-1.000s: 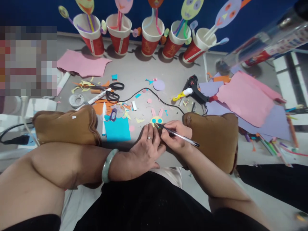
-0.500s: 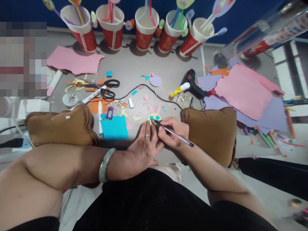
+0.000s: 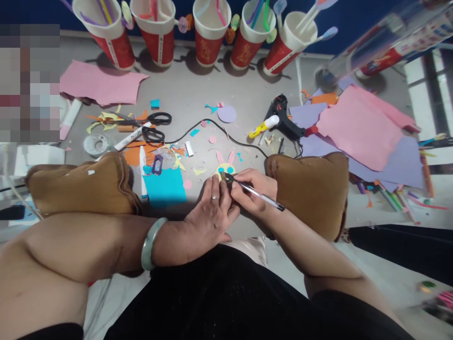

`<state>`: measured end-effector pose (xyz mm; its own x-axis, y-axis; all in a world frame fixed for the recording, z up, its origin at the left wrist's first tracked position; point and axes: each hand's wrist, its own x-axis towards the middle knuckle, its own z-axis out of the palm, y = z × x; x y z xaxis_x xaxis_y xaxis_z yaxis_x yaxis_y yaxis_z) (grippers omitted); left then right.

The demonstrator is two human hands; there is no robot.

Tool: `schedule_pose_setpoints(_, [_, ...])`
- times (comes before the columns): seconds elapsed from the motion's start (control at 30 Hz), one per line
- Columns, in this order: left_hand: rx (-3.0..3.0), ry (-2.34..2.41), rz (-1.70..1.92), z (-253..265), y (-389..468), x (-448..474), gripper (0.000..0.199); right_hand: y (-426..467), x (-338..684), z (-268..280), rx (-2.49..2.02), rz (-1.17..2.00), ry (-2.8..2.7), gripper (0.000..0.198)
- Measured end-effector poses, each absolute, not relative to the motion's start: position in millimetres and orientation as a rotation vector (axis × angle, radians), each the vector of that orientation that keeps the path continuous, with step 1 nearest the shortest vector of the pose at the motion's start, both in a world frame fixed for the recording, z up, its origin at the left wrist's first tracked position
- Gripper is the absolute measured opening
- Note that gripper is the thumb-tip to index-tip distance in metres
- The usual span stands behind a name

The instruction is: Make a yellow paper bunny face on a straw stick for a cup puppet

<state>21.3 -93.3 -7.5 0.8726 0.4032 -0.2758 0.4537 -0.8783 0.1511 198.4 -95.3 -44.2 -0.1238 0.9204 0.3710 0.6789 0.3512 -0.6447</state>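
While the left hand (image 3: 212, 215) lies flat at the centre of the frame, fingers stretched out over the lower part of the paper rabbit (image 3: 225, 165), the right hand (image 3: 255, 189) pinches a pen (image 3: 260, 196). The pen's tip, a second ago just below the gap between the rabbit's blue eyes, now touches or almost touches the eye on the left side of the frame; the fine work, as I judge it, has passed to that eye. The left hand has kept its place, so the rabbit looks steady.

Room is tight sideways: one cushion (image 3: 78, 186) sits at the left of the frame, under the left forearm, another (image 3: 311, 196) just beside the right wrist. The bench's near edge runs close behind the hands. A blue sheet (image 3: 164, 189) lies left of them.

Farther up, scissors (image 3: 140, 123) and scraps crowd the left, a glue gun (image 3: 282, 113) the right, its cord (image 3: 219, 124) curving between. Past the purple disc (image 3: 226, 114), the bench (image 3: 177, 89) offers its widest gap, up to the cups (image 3: 208, 49) along the top.
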Motion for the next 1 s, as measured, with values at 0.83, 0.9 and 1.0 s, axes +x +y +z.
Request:
schedule_pose_setpoints(0.83, [2.814, 0.661, -0.417, -5, -93, 23, 0.097, -94, 198, -46, -1.348, 0.424, -1.903, 0.006])
schedule_pose_setpoints(0.9, [2.805, 0.661, -0.409, -6, -93, 23, 0.096, -94, 198, -45, -1.360, 0.434, -1.903, 0.006])
schedule_pose_setpoints(1.0, [2.822, 0.678, -0.338, -10, -95, 21, 0.097, -95, 198, -44, -1.364, 0.450, -1.907, 0.007])
